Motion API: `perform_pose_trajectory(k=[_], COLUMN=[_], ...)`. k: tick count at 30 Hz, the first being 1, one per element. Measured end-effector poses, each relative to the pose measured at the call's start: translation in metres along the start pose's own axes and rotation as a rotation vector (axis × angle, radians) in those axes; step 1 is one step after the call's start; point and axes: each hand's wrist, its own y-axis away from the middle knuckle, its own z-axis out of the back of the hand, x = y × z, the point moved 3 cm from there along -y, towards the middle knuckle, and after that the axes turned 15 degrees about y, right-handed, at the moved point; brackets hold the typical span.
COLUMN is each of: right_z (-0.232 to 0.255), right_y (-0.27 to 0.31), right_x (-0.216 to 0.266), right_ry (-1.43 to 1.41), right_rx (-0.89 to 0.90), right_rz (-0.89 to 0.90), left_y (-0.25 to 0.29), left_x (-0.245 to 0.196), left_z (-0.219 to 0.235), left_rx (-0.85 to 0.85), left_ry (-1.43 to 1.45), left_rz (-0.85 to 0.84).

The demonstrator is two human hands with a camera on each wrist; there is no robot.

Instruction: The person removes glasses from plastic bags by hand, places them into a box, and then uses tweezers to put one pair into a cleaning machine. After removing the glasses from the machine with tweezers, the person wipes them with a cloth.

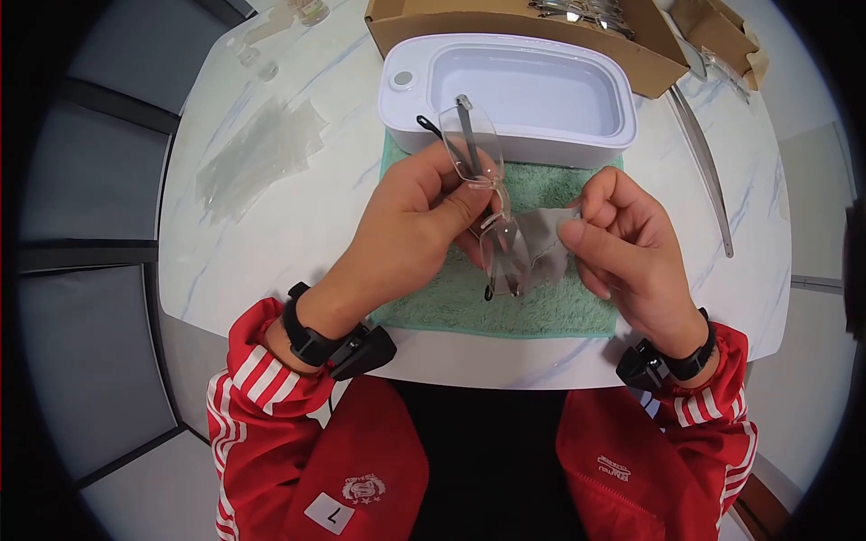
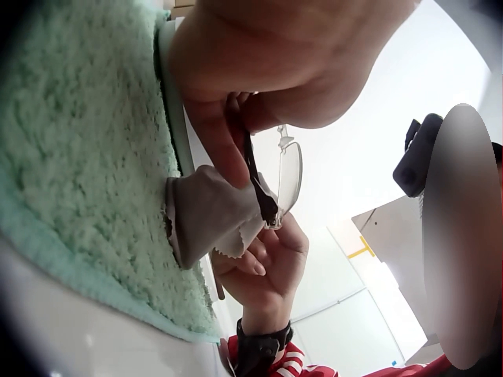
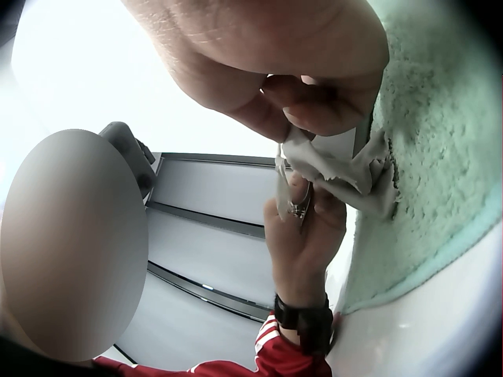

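My left hand (image 1: 410,212) grips a pair of rimless eyeglasses (image 1: 473,144) around the bridge, thumb on the front, with the lenses running up and down in the head view. Dark temples show behind the clear lenses. Between thumb and fingers, my right hand (image 1: 631,248) pinches a grey cleaning cloth (image 1: 545,236) by its edge. The cloth hangs beside the lower lens and overlaps it in the head view. In the left wrist view the cloth (image 2: 212,212) droops close to the green towel, next to a dark temple (image 2: 263,200).
A green towel (image 1: 433,302) lies under the hands. Behind it stands a white ultrasonic-cleaner-like basin (image 1: 397,113). Further back, a cardboard box (image 1: 397,32) holds more eyeglasses (image 1: 586,13). Clear plastic bags (image 1: 262,162) lie at left, a long metal strip (image 1: 704,171) at right.
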Motion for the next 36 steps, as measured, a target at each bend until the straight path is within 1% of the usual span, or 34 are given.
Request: perform_pose_trajectory(k=[4, 10, 17, 23, 25, 29, 31, 32, 34, 35, 36], right_z=[-0.0012, -0.0018, -0.0011, -0.0004, -0.0023, -0.0042, -0.0044, -0.0042, -0.0020, 0.0003, 0.0009], right_y=[0.0008, 0.0013, 0.0019, 0.0023, 0.0015, 0.0015, 0.0022, 0.0030, 0.0058, 0.0061, 0.0065], right_x=[0.0011, 0.0029, 0.0042, 0.0044, 0.0035, 0.0034, 0.0054, 0.0048, 0.0057, 0.0027, -0.0001], right_ry=[0.040, 0.001, 0.035, -0.034, 0.085, 0.110, 0.076, 0.076, 0.027, 0.027, 0.051], right_rx=[-0.016, -0.024, -0.019, 0.015, -0.006, -0.008, -0.028, -0.025, 0.025, 0.029, 0.084], right_rz=[-0.009, -0.001, -0.013, -0.050, 0.009, 0.046, 0.099, 0.098, 0.213, 0.212, 0.260], left_y=[-0.0013, -0.0013, -0.0009, -0.0010, -0.0008, -0.0008, -0.0012, -0.0012, -0.0018, -0.0022, -0.0022], left_x=[0.0017, 0.0014, 0.0006, 0.0003, -0.0003, -0.0015, -0.0021, -0.0020, -0.0024, -0.0020, -0.0014], left_z=[0.0014, 0.0007, 0.0007, -0.0001, -0.0003, -0.0010, -0.0013, -0.0011, -0.0008, -0.0011, -0.0015], left_rx=[-0.002, -0.004, -0.006, -0.003, -0.008, -0.005, -0.013, -0.010, -0.011, -0.007, -0.004], left_ry=[-0.006, -0.009, -0.010, -0.017, -0.008, 0.008, 0.001, -0.006, -0.012, -0.013, -0.012], left_rz=[0.002, -0.008, 0.001, 0.003, 0.005, -0.004, -0.016, 0.005, 0.024, 0.045, 0.065])
